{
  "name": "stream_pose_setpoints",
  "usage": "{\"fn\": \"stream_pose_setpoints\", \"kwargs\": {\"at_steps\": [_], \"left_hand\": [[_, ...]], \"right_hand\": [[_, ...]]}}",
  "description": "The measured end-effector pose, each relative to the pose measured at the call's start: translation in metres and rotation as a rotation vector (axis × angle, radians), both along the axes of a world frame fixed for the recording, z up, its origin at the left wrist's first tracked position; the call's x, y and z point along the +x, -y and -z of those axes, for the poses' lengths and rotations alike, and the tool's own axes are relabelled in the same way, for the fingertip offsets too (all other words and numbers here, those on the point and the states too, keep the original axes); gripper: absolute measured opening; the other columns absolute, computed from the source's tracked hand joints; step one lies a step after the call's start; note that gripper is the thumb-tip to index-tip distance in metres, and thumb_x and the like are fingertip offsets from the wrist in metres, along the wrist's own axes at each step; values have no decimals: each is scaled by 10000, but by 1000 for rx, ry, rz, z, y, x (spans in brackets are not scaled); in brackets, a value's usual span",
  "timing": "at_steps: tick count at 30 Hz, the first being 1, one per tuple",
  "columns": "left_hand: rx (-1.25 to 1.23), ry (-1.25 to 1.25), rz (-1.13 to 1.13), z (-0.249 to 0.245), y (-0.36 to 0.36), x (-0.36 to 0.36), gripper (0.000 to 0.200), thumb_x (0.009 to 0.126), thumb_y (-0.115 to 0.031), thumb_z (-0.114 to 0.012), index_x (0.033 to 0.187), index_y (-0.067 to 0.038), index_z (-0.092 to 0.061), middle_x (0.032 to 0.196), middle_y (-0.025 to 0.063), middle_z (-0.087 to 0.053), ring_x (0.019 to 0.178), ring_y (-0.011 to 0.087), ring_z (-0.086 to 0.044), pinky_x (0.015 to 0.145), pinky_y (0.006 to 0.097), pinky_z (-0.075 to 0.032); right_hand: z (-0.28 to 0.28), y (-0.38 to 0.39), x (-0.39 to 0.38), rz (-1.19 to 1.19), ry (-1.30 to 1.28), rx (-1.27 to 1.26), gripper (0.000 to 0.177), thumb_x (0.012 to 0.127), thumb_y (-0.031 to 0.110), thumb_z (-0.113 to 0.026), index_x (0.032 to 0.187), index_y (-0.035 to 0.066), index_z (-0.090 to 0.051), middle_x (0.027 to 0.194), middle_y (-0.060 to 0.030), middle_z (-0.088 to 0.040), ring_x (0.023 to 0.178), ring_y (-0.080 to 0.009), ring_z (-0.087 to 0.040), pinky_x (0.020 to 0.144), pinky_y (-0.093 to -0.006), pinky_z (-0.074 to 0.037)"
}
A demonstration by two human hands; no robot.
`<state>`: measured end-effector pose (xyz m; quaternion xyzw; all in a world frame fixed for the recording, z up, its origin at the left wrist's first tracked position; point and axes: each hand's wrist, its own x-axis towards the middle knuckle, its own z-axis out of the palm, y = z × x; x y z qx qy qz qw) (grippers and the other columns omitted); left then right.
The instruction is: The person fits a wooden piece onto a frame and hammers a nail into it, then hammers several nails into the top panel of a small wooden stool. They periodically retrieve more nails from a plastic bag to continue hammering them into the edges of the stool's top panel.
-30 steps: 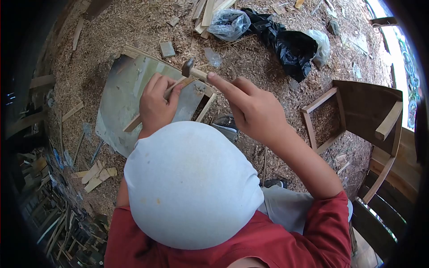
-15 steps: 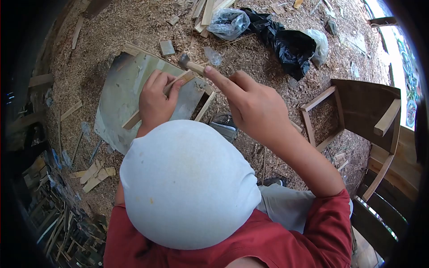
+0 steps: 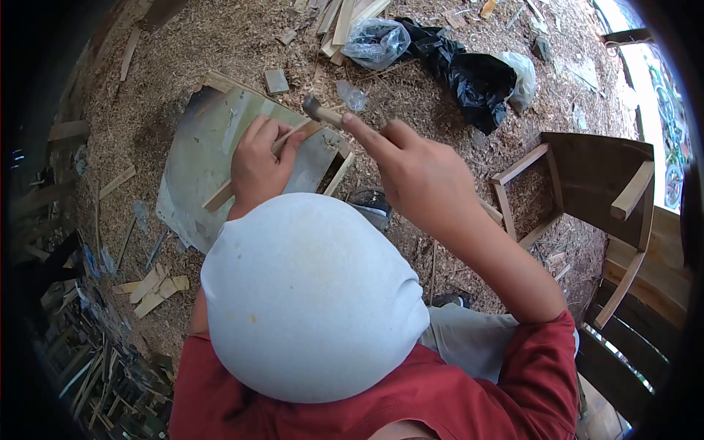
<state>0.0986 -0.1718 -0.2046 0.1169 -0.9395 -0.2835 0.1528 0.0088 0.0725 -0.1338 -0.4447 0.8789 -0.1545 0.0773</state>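
Observation:
My left hand (image 3: 260, 165) is closed around a narrow wooden strip (image 3: 219, 196), thumb on one side and fingers on the other. The strip lies slantwise over a pale, worn board (image 3: 187, 165), with its far end near the board's upper right edge. My right hand (image 3: 425, 172) grips a hammer (image 3: 326, 114), its index finger stretched along the handle. The dark metal head hangs just above and beyond the strip's far end, apart from it. The handle's rear end sticks out behind my wrist.
Wood shavings cover the ground (image 3: 198, 44). A wooden frame with a dark panel (image 3: 598, 172) stands at right. Black plastic (image 3: 477, 84) and a clear bag (image 3: 375, 42) lie at the top near wood strips (image 3: 343, 22). Scrap pieces (image 3: 160, 290) lie at left. A white head covering (image 3: 315, 293) blocks the lower middle.
The hammer head has shifted slightly right and down, away from the strip's far end. My left hand keeps its hold on the strip. The whole view has moved a little.

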Motion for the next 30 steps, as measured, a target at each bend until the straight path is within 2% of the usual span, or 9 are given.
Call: {"fn": "stream_pose_setpoints", "kwargs": {"at_steps": [2,6,9,12,14,18,20,23,30], "left_hand": [[20,19,-4,2,2,0,211,963,-230,-768,920,-49,-668,893,93,-635,768,335,-653,662,459,-488],[19,11,2,1,2,-1,200,961,-218,-768,921,-50,-668,894,96,-637,772,337,-654,660,458,-487],[9,-9,18,0,3,-1,195,958,-208,-770,919,-48,-665,895,99,-635,787,340,-653,669,458,-487],[35,34,14,1,4,1,197,959,-204,-770,918,-44,-662,897,102,-634,803,340,-653,683,456,-489],[37,50,28,-2,4,0,202,962,-210,-768,923,-41,-663,904,104,-636,815,342,-655,698,454,-492],[27,28,14,-1,4,0,205,967,-212,-764,923,-37,-665,914,105,-642,821,344,-659,704,454,-495],[69,84,-2,0,6,-1,218,969,-224,-766,923,-35,-668,924,106,-646,826,345,-661,708,453,-498],[60,32,28,3,7,-1,223,972,-230,-766,925,-33,-671,918,108,-647,824,342,-662,707,450,-499],[73,65,11,1,7,-3,215,975,-228,-760,930,-35,-675,916,115,-642,830,352,-659,719,445,-504]], "right_hand": [[-5,1,0,-2,-27,-185,685,892,91,-643,1550,246,-530,955,-78,-635,665,-268,-690,564,-390,-576],[3,0,2,-48,-84,-170,673,893,95,-642,1541,247,-541,963,-78,-637,671,-269,-692,565,-387,-578],[5,0,1,-22,-37,-17,663,904,88,-635,1542,239,-541,975,-78,-638,689,-269,-700,574,-381,-579],[2,-1,5,-29,-57,-203,656,918,79,-626,1548,236,-534,984,-79,-640,706,-270,-708,583,-381,-581],[5,0,5,-31,-22,7,658,925,79,-624,1555,242,-526,987,-80,-642,713,-270,-712,588,-384,-582],[-1,1,1,2,-20,-39,664,920,83,-628,1555,248,-524,979,-79,-642,709,-269,-713,581,-389,-581],[1,2,2,-8,-67,-210,681,916,86,-632,1564,257,-515,962,-75,-640,692,-262,-705,565,-386,-577],[12,0,2,-30,-65,-44,698,910,83,-633,1572,263,-508,946,-73,-635,672,-254,-694,551,-377,-572],[19,-1,7,4,-86,-192,690,920,90,-629,1572,278,-509,945,-66,-632,676,-254,-696,555,-380,-574]]}}
